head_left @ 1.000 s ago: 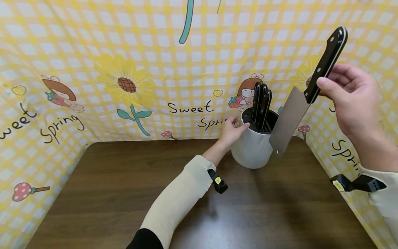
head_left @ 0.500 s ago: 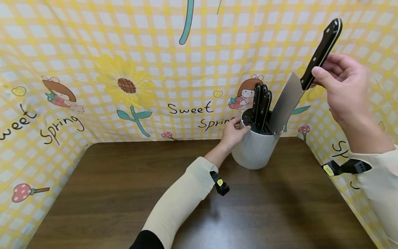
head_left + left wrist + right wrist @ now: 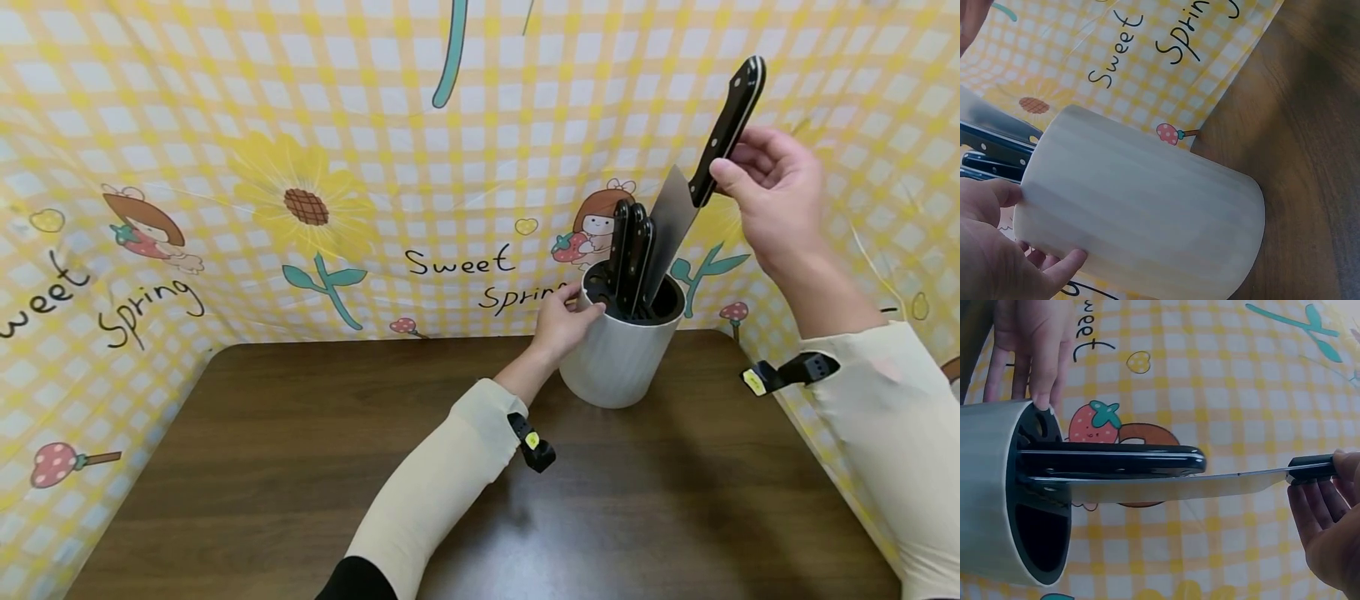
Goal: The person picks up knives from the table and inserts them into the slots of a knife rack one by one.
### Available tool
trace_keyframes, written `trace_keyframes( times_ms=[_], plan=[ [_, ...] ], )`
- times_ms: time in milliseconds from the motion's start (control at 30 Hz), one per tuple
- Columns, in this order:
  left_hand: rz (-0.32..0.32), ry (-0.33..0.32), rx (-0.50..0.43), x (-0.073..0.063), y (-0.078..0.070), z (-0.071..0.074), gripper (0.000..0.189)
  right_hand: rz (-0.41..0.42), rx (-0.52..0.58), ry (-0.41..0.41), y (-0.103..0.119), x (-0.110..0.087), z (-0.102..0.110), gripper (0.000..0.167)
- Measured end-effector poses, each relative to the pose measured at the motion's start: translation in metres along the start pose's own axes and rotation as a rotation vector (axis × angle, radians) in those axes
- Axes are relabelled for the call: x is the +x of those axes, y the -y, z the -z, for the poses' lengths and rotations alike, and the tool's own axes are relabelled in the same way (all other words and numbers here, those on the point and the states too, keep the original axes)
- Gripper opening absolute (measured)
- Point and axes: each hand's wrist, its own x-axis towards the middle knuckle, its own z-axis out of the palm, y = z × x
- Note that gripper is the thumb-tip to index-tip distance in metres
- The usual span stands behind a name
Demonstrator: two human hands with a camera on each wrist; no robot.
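Observation:
A cleaver (image 3: 672, 218) with a black riveted handle leans up and to the right, my right hand (image 3: 780, 196) pinching the handle near the blade between thumb and fingers. The blade's lower end is inside the white round knife block (image 3: 617, 367), beside several black-handled knives (image 3: 636, 250). In the right wrist view the blade (image 3: 1172, 491) runs into the black slotted insert, close along the handles; its tip is hidden. My left hand (image 3: 561, 323) holds the block at its left rim, thumb at the edge and fingers round the side, as the left wrist view shows.
The block stands near the back right of a dark wooden table (image 3: 360, 450). A yellow checked cloth (image 3: 420, 183) with printed flowers and words hangs behind and at both sides. A wide dark opening (image 3: 1041, 544) shows in the insert beside the blade.
My right hand has moved left with the cleaver, from in front and right of the block to over it. The blade's end has gone into the block. My left hand stays nearly still.

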Motion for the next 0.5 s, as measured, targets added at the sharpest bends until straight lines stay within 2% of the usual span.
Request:
trace_keyframes(
  times_ms=[333, 500],
  plan=[
    [-0.005, 0.005, -0.005, 0.000, 0.000, 0.001, 0.052, -0.038, -0.156, 0.062, -0.018, -0.003, 0.002, 0.022],
    [-0.013, 0.006, -0.010, -0.001, 0.000, 0.002, 0.052, -0.079, -0.289, 0.098, -0.028, -0.009, 0.006, 0.020]
  ],
)
